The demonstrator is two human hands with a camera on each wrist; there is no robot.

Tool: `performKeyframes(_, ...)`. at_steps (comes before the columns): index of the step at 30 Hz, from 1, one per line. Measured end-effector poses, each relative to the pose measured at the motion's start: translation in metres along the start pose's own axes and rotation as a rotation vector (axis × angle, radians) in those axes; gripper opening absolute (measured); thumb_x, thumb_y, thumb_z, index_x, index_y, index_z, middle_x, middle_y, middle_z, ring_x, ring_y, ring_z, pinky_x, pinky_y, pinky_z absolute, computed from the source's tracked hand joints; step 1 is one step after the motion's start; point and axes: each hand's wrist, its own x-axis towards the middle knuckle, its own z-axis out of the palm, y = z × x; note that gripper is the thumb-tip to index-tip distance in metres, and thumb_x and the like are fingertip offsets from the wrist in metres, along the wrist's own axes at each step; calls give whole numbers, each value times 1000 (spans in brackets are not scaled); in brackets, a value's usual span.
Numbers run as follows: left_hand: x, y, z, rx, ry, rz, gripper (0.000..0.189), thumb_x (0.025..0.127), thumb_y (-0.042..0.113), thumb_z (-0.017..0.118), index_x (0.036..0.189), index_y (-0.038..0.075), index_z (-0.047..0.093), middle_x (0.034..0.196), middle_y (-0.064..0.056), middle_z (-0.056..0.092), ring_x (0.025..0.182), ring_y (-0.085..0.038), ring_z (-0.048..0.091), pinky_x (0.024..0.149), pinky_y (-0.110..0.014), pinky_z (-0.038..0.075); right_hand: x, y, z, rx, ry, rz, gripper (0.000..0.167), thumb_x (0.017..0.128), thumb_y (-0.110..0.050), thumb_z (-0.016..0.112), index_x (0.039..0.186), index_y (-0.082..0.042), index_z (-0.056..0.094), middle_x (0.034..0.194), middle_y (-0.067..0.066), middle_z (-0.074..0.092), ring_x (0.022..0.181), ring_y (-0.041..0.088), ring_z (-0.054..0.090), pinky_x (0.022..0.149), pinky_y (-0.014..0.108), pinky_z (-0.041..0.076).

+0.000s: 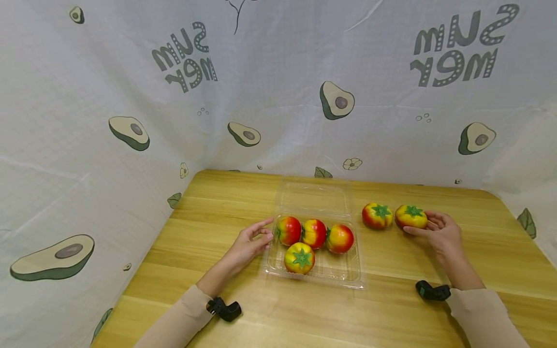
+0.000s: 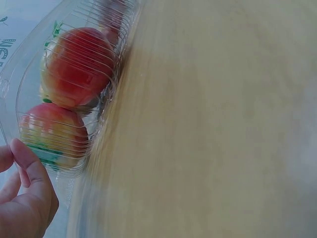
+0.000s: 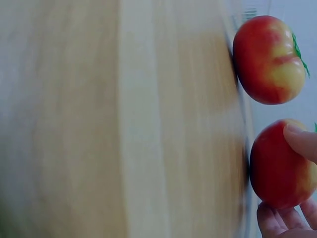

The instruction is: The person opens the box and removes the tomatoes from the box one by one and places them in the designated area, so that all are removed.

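My right hand (image 1: pixel 444 235) grips a yellow-and-red toy tomato (image 1: pixel 411 217), thumb on its near side and fingers round its right side. Just left of it sits another tomato (image 1: pixel 377 216) on the table; both show red sides in the right wrist view. A clear plastic clamshell box (image 1: pixel 335 274) lies with its lid (image 1: pixel 315 198) folded back behind it. Inside, a row of three tomatoes (image 1: pixel 314 234) runs along the back, and one tomato (image 1: pixel 300 258) sits front left, green top up. At the box's left rim, my left hand (image 1: pixel 248 245) pinches the edge between thumb and finger.
The wooden table (image 1: pixel 209 203) has rounded far corners. Behind it and along the left hangs a white cloth (image 1: pixel 278 72) printed with avocados and lettering. A black wrist device (image 1: pixel 224 309) is on the left wrist, and another black device (image 1: pixel 432 291) on the right.
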Motion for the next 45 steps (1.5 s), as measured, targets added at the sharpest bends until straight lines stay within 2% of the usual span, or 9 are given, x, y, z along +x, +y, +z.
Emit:
performKeyframes(6,1,1,1,0,-3,1,52,100,2,59,150,4,43,111,-10,51,80,-11,56,71,-17,52,-1,1,-1,-32,-13,-33,56,75,-16,89,114,-29,50,112,-16,45,110,5,47,74,4,47)
performKeyframes(18,1,1,1,-6,-5,-4,53,100,2,59,150,4,43,111,-9,51,79,-11,56,70,-17,52,-4,-1,-3,2,-10,-30,53,79,-6,85,116,-24,51,110,-15,46,96,-3,47,73,3,47)
performKeyframes(24,1,1,1,0,-7,2,52,100,2,58,150,4,43,110,-9,51,79,-11,55,69,-16,51,-5,1,-5,18,-12,-38,52,80,-9,85,117,-24,52,110,-16,46,107,3,48,73,4,47)
performKeyframes(27,0,1,1,2,-7,3,52,100,2,58,150,4,43,110,-9,51,79,-11,55,70,-16,51,-6,2,-6,84,-25,-50,52,79,-5,85,116,-22,52,109,-16,49,106,2,50,73,5,48)
performKeyframes(33,0,1,1,1,-4,6,52,100,2,58,150,5,43,110,-9,51,78,-11,55,69,-16,51,-6,1,-8,235,-58,-91,53,77,5,82,116,-13,52,103,-15,58,91,-7,57,74,7,50)
performKeyframes(45,-1,0,0,6,12,6,51,100,3,59,149,7,46,111,-9,52,79,-12,55,70,-17,52,-11,-2,-11,225,-77,-127,51,80,7,80,118,-13,53,107,-15,58,97,-6,56,79,6,48)
